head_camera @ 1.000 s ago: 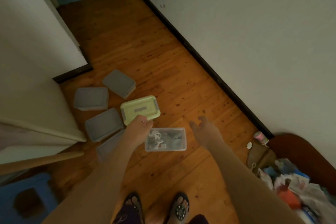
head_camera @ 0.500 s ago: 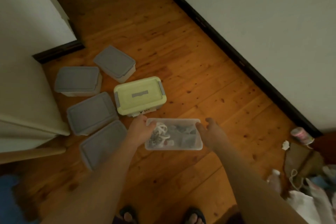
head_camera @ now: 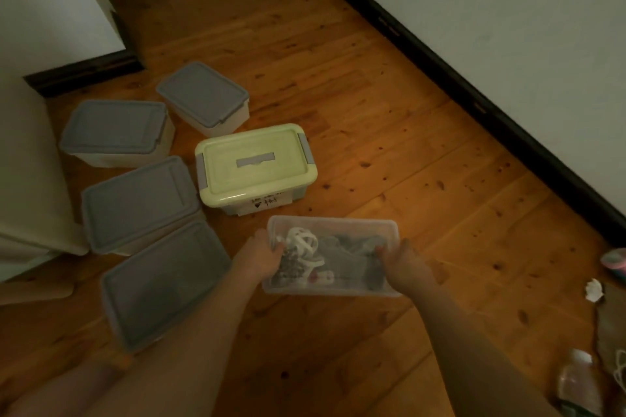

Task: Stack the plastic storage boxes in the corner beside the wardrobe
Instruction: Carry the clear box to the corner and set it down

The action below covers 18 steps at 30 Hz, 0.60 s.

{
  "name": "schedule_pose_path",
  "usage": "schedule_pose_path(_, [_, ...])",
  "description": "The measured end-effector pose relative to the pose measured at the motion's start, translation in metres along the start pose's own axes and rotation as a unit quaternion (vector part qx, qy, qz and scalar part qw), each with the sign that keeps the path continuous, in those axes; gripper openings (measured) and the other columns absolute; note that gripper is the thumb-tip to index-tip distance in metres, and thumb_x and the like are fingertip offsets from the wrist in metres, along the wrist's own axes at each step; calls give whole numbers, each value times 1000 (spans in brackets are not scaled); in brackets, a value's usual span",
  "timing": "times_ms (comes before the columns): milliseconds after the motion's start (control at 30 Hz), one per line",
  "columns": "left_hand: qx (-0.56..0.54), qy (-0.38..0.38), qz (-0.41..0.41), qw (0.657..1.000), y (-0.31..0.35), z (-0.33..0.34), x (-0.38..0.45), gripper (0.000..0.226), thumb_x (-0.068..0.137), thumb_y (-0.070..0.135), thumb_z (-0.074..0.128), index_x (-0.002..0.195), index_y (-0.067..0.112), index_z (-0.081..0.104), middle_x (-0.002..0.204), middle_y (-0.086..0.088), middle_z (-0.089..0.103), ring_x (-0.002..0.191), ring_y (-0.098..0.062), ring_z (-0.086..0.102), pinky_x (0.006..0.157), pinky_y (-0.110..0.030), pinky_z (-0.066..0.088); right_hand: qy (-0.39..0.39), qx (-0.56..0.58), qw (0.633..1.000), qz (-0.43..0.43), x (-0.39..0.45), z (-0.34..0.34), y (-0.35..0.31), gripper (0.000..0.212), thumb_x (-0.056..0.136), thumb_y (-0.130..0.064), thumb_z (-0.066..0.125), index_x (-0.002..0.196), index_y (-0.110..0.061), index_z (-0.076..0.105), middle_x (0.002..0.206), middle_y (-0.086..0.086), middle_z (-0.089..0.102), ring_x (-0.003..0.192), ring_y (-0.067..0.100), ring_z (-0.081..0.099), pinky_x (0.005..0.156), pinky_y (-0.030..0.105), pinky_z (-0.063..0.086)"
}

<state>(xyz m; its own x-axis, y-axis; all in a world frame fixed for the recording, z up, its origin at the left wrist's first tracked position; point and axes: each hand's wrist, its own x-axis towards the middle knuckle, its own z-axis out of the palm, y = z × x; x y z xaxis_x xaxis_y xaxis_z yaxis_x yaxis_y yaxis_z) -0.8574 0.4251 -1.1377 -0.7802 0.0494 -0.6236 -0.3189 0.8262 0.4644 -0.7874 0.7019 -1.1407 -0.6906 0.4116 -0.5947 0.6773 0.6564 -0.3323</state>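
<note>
While both hands grip the clear box [head_camera: 332, 256] by its short ends, left hand [head_camera: 259, 257] and right hand [head_camera: 404, 262] curled round the rim, nothing looks stacked yet. Just beyond sits the green-lidded box [head_camera: 255, 166]; four grey-lidded boxes [head_camera: 139, 203] lie singly left of the left hand.

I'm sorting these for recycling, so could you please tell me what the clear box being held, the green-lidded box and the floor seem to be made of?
Clear box: transparent plastic, probably; contents show through its walls.
Green-lidded box: opaque pale-green lid, slight sheen, grey clips; likely moulded plastic.
Floor: varnished wood boards, judging by knots, grain and seams.
</note>
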Motion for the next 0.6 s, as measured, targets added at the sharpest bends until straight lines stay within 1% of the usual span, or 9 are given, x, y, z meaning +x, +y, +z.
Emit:
schedule_pose_path(67, [-22,3,7,1000,-4,6,6,52,96,49,47,136,15,43,133,-9,55,117,-27,55,97,-42,48,0,4,1000,-4,7,7,4,65,99,-52,41,135,1,34,132,26,49,115,41,54,82,39,42])
schedule_pose_path(133, [-27,22,7,999,-7,10,9,44,98,42,49,131,13,46,127,-9,57,113,-27,57,94,-41,48,9,9,1000,-15,11,13,8,61,100,-49,43,134,0,34,130,26,50,110,41,56,76,36,40])
schedule_pose_path(233, [-21,36,13,999,-6,10,8,32,99,39,49,120,15,53,119,-3,60,104,-23,58,89,-38,49,17,7,999,-26,12,13,13,57,98,-49,46,132,-3,37,123,22,53,104,38,57,71,33,37])
schedule_pose_path(333, [-29,23,12,999,-2,8,1,12,100,29,51,106,19,53,104,2,57,95,-17,54,80,-31,43,16,-20,999,-31,11,7,14,51,98,-46,49,128,-5,41,120,19,56,104,38,58,71,32,36])
schedule_pose_path(367, [-30,22,13,999,0,5,-2,9,100,27,51,105,20,53,102,2,56,94,-18,54,79,-30,42,17,-23,999,-34,10,4,13,48,98,-43,50,127,-5,42,121,20,56,106,38,58,72,32,37])
schedule_pose_path(433, [-30,19,15,999,1,1,-6,14,101,27,50,110,17,54,106,1,58,94,-19,54,79,-30,42,18,-22,999,-35,8,0,12,44,97,-39,52,127,-6,44,122,20,57,108,38,57,75,34,40])
schedule_pose_path(500, [-33,17,7,999,4,-8,-13,22,101,28,49,117,14,53,109,-3,59,94,-19,53,79,-32,43,14,-22,999,-39,0,-10,7,44,98,-38,52,128,-7,45,121,18,58,108,37,57,75,34,41])
schedule_pose_path(533, [-36,20,4,999,8,-14,-19,22,100,27,49,117,15,53,109,-4,59,93,-18,53,79,-33,44,12,-20,999,-40,-4,-16,4,44,98,-38,52,128,-7,44,121,18,58,107,37,58,74,33,40])
schedule_pose_path(600, [-40,30,3,999,18,-27,-33,16,100,27,49,111,16,54,106,-4,59,89,-17,53,77,-32,43,10,-16,999,-44,-13,-31,-6,43,97,-36,53,129,-9,44,119,17,59,105,36,58,73,32,38])
